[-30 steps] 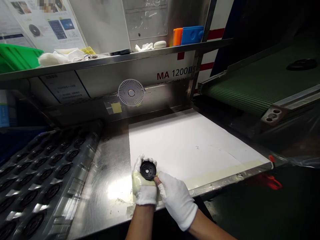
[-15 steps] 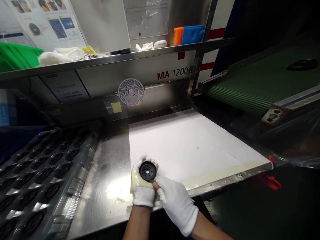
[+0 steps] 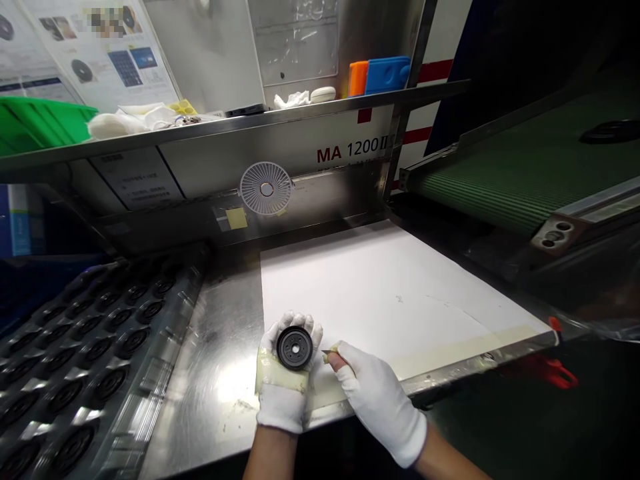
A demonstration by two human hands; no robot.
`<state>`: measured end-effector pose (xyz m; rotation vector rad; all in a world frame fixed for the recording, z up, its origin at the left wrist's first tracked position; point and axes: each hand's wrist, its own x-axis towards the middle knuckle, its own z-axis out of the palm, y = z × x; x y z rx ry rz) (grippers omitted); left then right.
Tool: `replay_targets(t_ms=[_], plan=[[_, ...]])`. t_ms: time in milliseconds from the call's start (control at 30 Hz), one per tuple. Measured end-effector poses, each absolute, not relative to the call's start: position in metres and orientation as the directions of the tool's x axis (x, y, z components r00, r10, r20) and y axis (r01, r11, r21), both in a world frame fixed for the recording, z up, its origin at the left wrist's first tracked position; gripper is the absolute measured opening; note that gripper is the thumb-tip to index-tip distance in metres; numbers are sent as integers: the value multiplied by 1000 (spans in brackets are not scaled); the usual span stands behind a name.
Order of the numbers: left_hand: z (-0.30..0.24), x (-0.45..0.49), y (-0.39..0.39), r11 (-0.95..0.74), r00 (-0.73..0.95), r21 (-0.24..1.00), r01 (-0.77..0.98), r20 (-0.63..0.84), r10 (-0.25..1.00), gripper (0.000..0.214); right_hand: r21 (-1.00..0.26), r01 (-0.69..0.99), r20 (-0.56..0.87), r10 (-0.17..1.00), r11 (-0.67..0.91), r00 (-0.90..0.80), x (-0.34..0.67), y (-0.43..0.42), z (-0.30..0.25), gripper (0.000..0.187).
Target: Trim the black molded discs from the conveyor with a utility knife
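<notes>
A round black plastic wheel-like part (image 3: pixel 287 353) with a small centre hole rests in the upturned palm of my left hand (image 3: pixel 283 380), its gloved fingers curled up around the far rim. My right hand (image 3: pixel 383 402), in a white glove with the thumb tip bare, pinches a small blade (image 3: pixel 327 351) whose dark point sticks out towards the part. A short gap separates blade and part. Most of the blade is hidden in the fingers. Both hands are over the near edge of a white sheet (image 3: pixel 345 287) on the metal table (image 3: pixel 220 333).
At the left, a dark tray (image 3: pixel 155 380) holds many similar black parts. A small white fan (image 3: pixel 267 189) is on the back panel, below a shelf (image 3: pixel 300 110) with a green bin (image 3: pixel 47 123). A green conveyor belt (image 3: pixel 490 180) runs at the right, a black part (image 3: pixel 610 131) on it.
My right hand has drawn away from the part to the right, and the blade tip now shows. The left hand has opened slightly beneath the part. The view has shifted a little.
</notes>
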<state>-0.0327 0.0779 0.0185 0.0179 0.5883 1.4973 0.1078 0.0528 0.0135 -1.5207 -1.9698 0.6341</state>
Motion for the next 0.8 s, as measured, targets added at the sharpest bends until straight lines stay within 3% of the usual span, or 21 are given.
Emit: replay_targets(t_ms=[167, 367, 500, 667, 733, 800], plan=[[25, -38, 64, 221, 151, 244, -944, -274, 950, 34, -691, 685, 183, 973, 229, -141, 117, 56, 14, 28], [30, -35, 63, 79, -41, 302, -950, -372, 927, 33, -805, 545, 145, 969, 233, -200, 123, 54, 25, 34], [26, -35, 63, 183, 120, 202, -962, -289, 950, 38, -842, 476, 144, 957, 253, -253, 120, 51, 26, 32], [22, -39, 62, 333, 204, 358, -872, -352, 914, 22, -847, 461, 176, 958, 265, -228, 144, 61, 32, 28], [22, -40, 62, 396, 217, 400, -826, -423, 880, 32, -860, 437, 174, 956, 264, -237, 156, 67, 37, 27], [24, -40, 59, 465, 276, 362, -808, -464, 841, 44, -884, 393, 155, 951, 255, -268, 163, 73, 41, 28]])
